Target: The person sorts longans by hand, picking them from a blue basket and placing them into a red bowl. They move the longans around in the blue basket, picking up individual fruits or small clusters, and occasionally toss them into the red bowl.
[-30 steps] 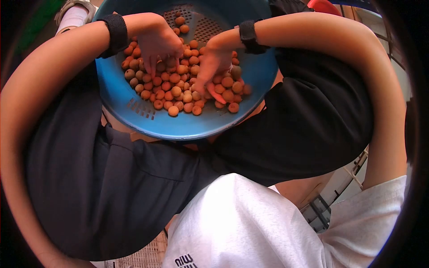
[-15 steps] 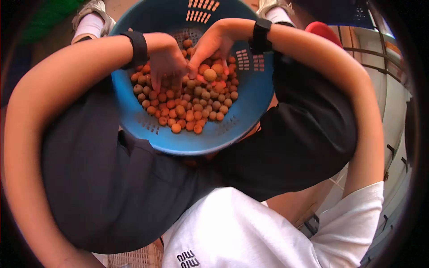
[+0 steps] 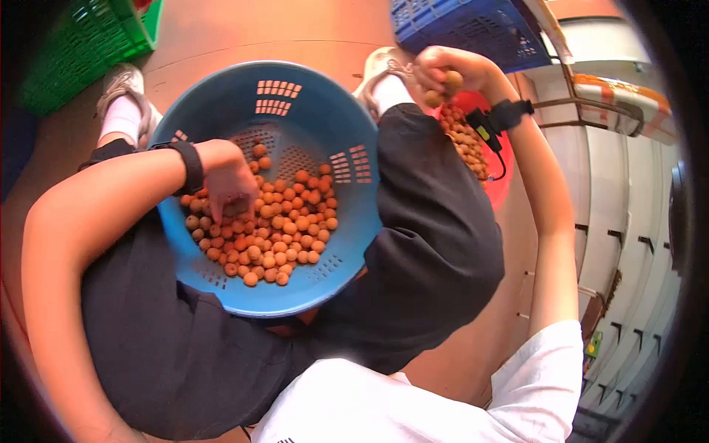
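- Many small orange-brown fruits [image 3: 269, 229] still lie heaped in the blue perforated basket [image 3: 347, 214] that rests on the person's lap, between the dark-trousered legs; judging by that heap, most of the sorting is still ahead.
- Beside the right leg, low on the floor, a red bowl [image 3: 502, 181] already holds a smaller pile of the same fruits [image 3: 465, 140], so part of the work looks done.
- The right hand [image 3: 443, 74] is raised over the red bowl, well apart from the basket, with its fingers [image 3: 432, 85] closed on a couple of fruits [image 3: 447, 85]; these have not yet dropped onto the pile below.
- The left hand [image 3: 229, 188] is down in the basket, fingers pointing into the heap and touching the fruits at its left edge; whether they are pinched on one or merely spread among them cannot be told, since the back of the hand hides the tips.
- Black wristbands sit on both wrists, the right one [image 3: 509, 114] with a small device and a wire.
- A green crate [image 3: 81, 52] stands at the upper left and a blue crate [image 3: 473, 26] at the top, both on the brown floor [image 3: 244, 37]; what they hold is not visible.
- As a judgement: roughly a smaller share has been moved across, the larger share remains in the basket.
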Available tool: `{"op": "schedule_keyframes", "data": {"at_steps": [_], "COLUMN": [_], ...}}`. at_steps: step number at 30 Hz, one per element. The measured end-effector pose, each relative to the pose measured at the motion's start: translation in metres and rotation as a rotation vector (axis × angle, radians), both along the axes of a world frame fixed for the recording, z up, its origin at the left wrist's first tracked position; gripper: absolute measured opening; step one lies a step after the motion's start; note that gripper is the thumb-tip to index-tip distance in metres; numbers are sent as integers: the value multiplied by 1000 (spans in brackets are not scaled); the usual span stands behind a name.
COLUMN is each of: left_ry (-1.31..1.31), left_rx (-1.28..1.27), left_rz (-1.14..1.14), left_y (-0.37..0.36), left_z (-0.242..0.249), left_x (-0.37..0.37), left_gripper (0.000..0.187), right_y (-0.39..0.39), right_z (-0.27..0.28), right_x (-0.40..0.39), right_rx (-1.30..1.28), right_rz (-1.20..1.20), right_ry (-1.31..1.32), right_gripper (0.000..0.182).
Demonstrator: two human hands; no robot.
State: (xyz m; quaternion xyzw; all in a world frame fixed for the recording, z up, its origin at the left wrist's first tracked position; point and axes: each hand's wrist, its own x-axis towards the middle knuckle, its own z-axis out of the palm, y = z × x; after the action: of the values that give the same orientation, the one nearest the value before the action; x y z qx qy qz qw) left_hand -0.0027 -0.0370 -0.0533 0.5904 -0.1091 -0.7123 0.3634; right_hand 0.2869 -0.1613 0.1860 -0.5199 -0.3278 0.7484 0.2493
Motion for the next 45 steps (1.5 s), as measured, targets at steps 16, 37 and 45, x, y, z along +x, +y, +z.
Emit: {"op": "schedule_keyframes", "data": {"at_steps": [16, 37, 45], "left_ry": [-100, -222, -199], "left_rx": [395, 475, 421], "left_rz": [141, 141, 153], "left_y": [-15, 5, 5], "left_z": [41, 34, 38], "left_x": [-7, -13, -10], "left_gripper": [45, 37, 37], "right_y": [-202, -216, -223], "right_z": [14, -137, -145], "right_x": [106, 135, 149], "right_rx": [-537, -321, 8], "right_rz": [-298, -115, -245], "right_ry": [-1193, -1553, -1813], "right_gripper": [55, 87, 59]}}
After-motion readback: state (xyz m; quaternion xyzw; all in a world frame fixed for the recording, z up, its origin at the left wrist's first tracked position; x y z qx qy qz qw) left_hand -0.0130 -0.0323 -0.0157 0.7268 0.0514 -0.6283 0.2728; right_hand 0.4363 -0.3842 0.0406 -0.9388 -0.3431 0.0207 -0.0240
